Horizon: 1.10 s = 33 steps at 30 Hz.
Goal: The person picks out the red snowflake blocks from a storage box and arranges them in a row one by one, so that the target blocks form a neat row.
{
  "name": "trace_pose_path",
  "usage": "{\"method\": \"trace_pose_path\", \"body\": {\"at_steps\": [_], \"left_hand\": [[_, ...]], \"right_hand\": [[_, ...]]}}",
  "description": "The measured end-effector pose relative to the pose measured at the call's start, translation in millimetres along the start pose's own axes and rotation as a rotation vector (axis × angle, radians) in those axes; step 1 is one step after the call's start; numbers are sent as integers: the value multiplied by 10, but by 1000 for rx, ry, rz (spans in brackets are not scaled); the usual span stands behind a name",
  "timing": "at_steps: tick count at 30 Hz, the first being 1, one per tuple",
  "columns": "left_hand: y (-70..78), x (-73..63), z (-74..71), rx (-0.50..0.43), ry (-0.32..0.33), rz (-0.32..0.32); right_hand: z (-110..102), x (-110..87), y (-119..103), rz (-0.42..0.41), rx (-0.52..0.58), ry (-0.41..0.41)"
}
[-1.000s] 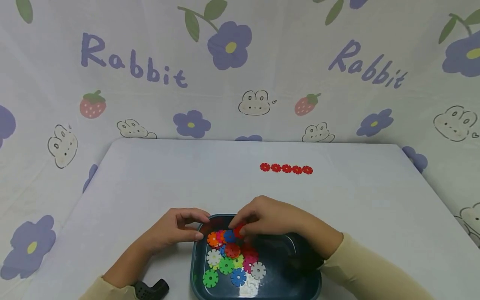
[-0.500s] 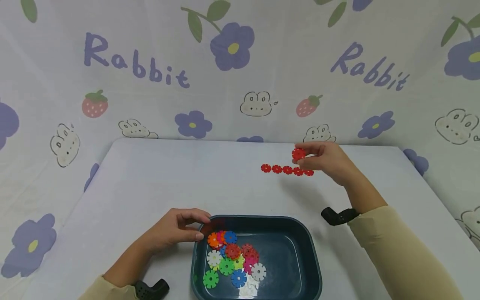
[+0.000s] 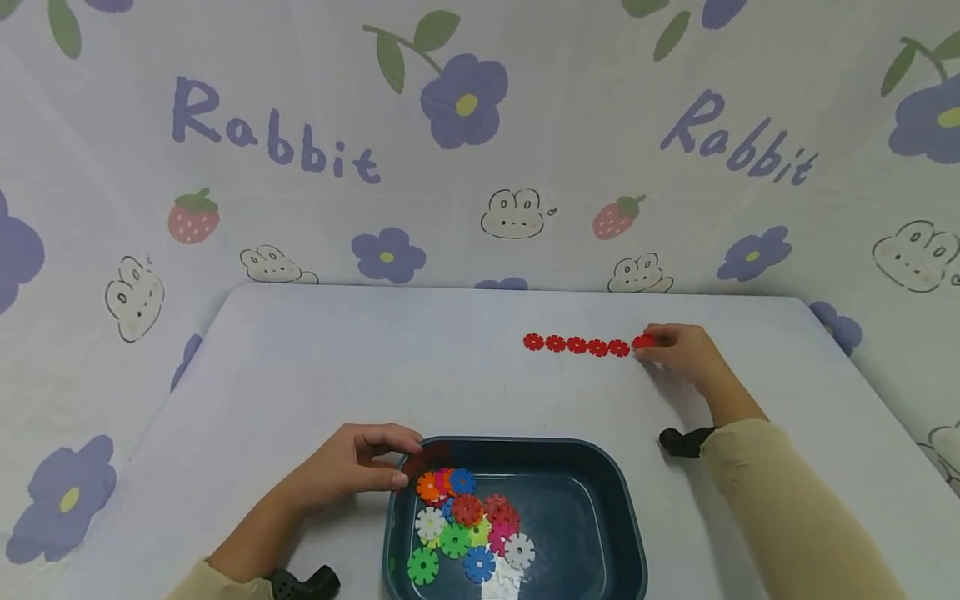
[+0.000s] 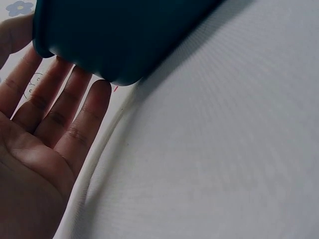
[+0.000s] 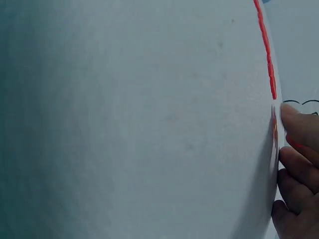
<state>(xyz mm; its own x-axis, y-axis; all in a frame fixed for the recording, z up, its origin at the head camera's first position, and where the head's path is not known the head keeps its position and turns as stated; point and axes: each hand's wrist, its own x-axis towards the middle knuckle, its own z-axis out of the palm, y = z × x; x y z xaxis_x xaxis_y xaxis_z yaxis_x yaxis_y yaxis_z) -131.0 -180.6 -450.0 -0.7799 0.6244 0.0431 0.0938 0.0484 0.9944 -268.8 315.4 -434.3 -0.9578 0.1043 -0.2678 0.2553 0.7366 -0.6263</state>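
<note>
Between thumb and fingers my right hand (image 3: 681,354) pinches a red notched disc (image 3: 642,342), held at the right end of a line of several red notched discs (image 3: 577,344) with a small gap between. In the right wrist view that line appears edge-on as a thin red strip (image 5: 268,55). My left hand (image 3: 356,467) grips the far left corner of a dark teal tray (image 3: 611,467), thumb and fingertips on either side of the corner. From the left wrist view, its fingers (image 4: 82,107) reach up against the tray's outer wall.
Several notched discs in green (image 3: 454,542), blue, white, orange, pink, yellow and red lie loosely heaped in the tray's left half. The white table ends at a back edge (image 3: 420,288) below a patterned cloth. A black wrist device (image 3: 686,442) juts from the right sleeve.
My right hand lifts a red disc out of the tray, carries it over the line, then lowers it to the line's right end. The left hand stays at the tray corner.
</note>
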Motion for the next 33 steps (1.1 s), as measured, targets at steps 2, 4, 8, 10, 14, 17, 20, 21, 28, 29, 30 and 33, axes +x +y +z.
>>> {"method": "trace_pose_path", "body": {"at_steps": [2, 4, 8, 10, 14, 17, 20, 21, 28, 29, 30, 33], "left_hand": [[-6, -5, -3, 0, -2, 3], [-11, -6, -8, 3, -2, 6], [-13, -2, -9, 8, 1, 13], [-14, -1, -5, 12, 4, 10], [-8, -2, 4, 18, 8, -3], [-4, -5, 9, 15, 9, -7], [-1, -3, 14, 10, 8, -4], [0, -2, 16, 11, 8, -3], [2, 3, 27, 24, 0, -5], [3, 3, 27, 21, 1, -5], [4, 3, 27, 19, 4, -6], [5, 7, 31, 15, 11, -13]], "right_hand": [[22, 22, 28, 4, -12, -14], [24, 32, 26, -8, -27, -25], [-2, 31, -5, -23, -56, -55], [-9, 24, -11, -27, -62, -65], [-17, 10, -4, -28, -68, -79], [-17, 0, -3, -31, -68, -80], [-15, -11, 1, -36, -70, -71], [-15, -14, 5, -38, -70, -68], [-35, -26, 19, -42, -106, -75], [-47, -32, -2, -42, -111, -86], [-58, -45, -38, -43, -117, -98], [-94, -116, -215, -70, -128, -122]]}}
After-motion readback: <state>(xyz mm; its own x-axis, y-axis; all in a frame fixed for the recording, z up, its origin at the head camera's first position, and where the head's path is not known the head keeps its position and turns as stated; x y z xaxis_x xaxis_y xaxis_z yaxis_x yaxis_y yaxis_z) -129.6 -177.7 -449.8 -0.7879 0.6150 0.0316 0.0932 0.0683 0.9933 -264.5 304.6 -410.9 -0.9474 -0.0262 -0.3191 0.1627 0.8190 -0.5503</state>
